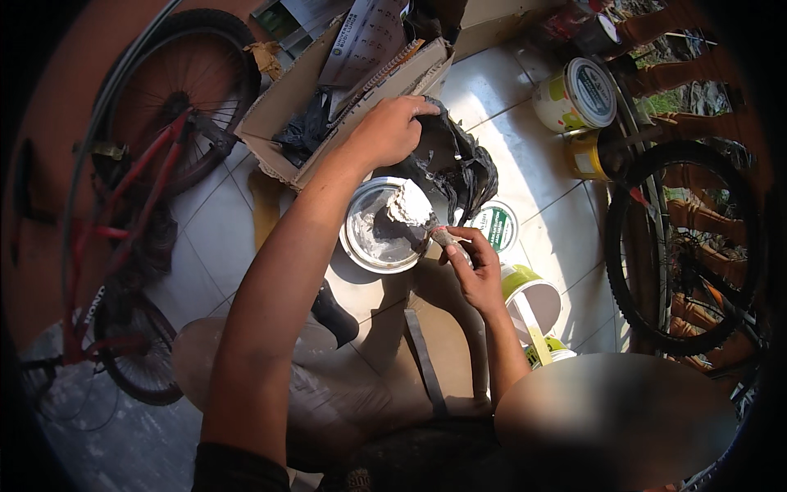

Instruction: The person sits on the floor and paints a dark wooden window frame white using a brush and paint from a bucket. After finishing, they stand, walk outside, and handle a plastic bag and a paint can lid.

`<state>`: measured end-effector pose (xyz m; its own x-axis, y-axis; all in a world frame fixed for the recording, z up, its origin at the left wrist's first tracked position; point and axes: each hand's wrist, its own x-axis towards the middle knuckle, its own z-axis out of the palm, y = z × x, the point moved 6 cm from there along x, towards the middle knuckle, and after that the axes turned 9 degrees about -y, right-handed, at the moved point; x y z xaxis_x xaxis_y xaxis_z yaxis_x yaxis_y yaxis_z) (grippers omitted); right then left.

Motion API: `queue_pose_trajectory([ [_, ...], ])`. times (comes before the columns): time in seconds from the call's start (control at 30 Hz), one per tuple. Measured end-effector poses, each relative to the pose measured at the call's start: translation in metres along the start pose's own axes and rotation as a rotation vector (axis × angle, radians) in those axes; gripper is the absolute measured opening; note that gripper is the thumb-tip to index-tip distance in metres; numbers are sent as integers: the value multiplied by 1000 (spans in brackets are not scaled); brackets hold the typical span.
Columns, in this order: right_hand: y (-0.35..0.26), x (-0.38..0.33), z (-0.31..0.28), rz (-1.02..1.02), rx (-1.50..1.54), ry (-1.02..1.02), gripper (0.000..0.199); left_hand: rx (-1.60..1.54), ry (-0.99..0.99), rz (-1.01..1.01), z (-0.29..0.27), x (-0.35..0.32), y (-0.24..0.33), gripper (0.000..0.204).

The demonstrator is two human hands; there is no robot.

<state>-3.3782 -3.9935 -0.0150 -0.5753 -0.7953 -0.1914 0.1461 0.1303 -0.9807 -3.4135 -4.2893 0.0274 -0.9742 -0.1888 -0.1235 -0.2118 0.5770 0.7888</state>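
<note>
My left hand [390, 131] is closed on the rim of a black plastic bag [479, 168], which gapes open beside a cardboard box. My right hand [475, 266] grips the short handle of a scraper-like tool [443, 236]; the fingers hide part of it. A lump of white powder or paste [410, 202] sits at the tool's far end and covers its blade. Below that lump stands a round white tub [348, 238], with whitish material inside. The bag's contents lie in dark shadow.
A cardboard box [266, 152] holds papers and black plastic. To the right are a round lid [496, 225], a tipped tub [541, 307] with a flat stick, and more paint tubs [574, 97]. A red bicycle [123, 234] stands left; a black tyre [615, 271] is right.
</note>
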Motion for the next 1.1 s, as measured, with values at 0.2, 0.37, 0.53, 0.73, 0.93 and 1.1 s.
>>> queue_pose_trajectory([
  [0.2, -13, -11, 33, -190, -589, -61, 37, -53, -57, -56, 0, -6, -7, 48],
  [0.37, -13, -11, 24, -241, -584, 2, 34, -11, -90, -39, -2, -2, -5, 50],
  [0.53, -23, 29, -26, -66, -224, 249, 26, -60, -57, -47, 1, -2, -9, 52],
  [0.73, 3, 132, -36, 150, -871, 125, 30, -211, -131, -63, 2, -9, -5, 59],
  [0.93, 81, 170, -37, 261, -624, 293, 32, -329, -241, -21, 8, -14, 10, 60],
  [1.1, 133, 171, -36, 290, -384, 312, 32, -402, -286, -35, 13, -9, 10, 59],
])
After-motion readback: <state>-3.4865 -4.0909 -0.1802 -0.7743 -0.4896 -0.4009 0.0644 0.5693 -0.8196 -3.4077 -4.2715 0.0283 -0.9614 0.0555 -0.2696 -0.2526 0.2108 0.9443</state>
